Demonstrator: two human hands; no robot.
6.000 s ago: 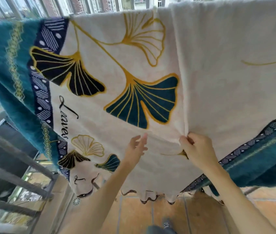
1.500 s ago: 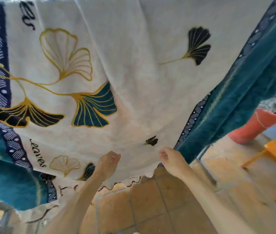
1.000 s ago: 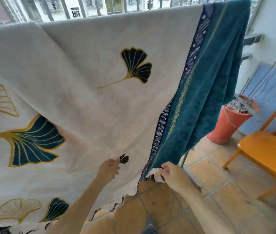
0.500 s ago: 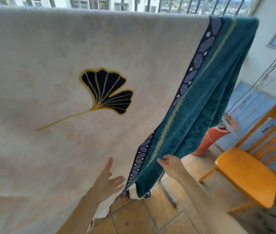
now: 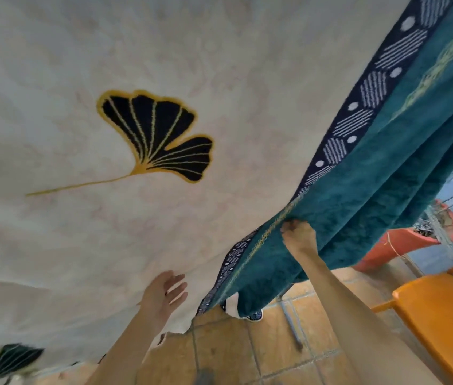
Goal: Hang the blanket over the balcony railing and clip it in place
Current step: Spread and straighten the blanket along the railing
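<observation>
Right grip (image 5: 299,237) clenching blanket (image 5: 219,65) teal border; left grip (image 5: 164,293) released, hovering near cream panel. No clip showing; lopsided tugging risking blanket sliding onto floor tiles (image 5: 261,354).

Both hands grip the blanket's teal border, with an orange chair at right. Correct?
No: only the right hand grips the teal border of the blanket. The left hand is open, near the cream part, as the head view shows. The orange chair is at right.
</observation>
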